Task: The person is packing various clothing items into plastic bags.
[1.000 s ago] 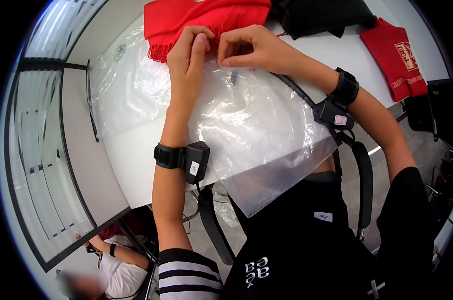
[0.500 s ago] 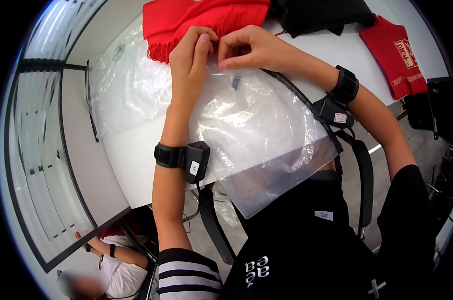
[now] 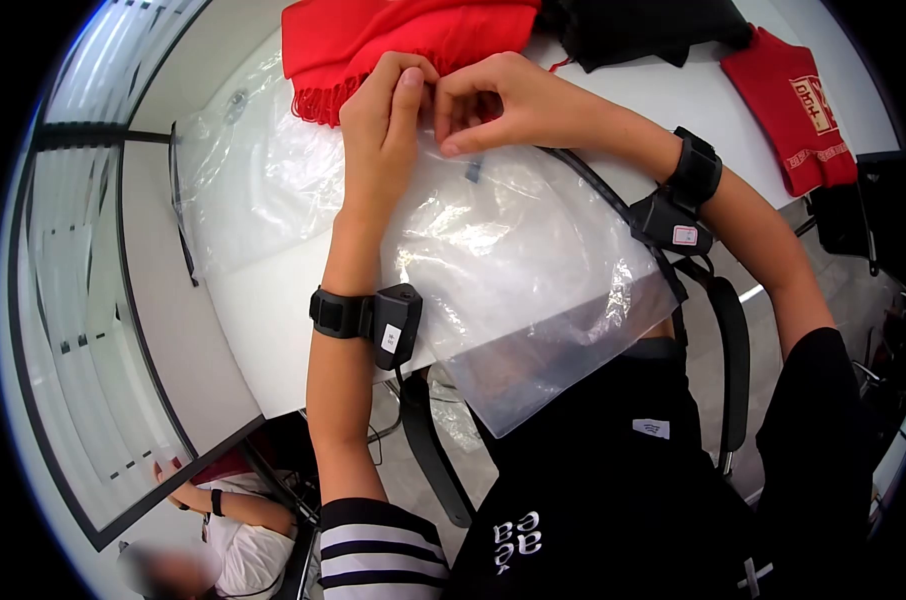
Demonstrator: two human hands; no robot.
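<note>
White table (image 3: 263,330) with clear plastic on it

So the table filled much of the view, with a clear plastic bag (image 3: 503,240) draped over its near edge. Bright red fringed cloth (image 3: 403,35) lay on the far side, black cloth (image 3: 643,30) right of that, dark red cloth (image 3: 788,110) further right. Left hand (image 3: 381,130) and right hand (image 3: 498,100) were curled by the bag's far end; honestly couldn't tell if either grip was closed.

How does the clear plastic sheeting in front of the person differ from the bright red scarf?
The clear plastic sheeting is see-through and shiny; the bright red scarf is opaque and matt. The sheeting has a straight lower edge, the scarf a fringed one. The sheeting hangs over the near edge of the white table; the scarf lies farther back. Both look pliable.
</note>
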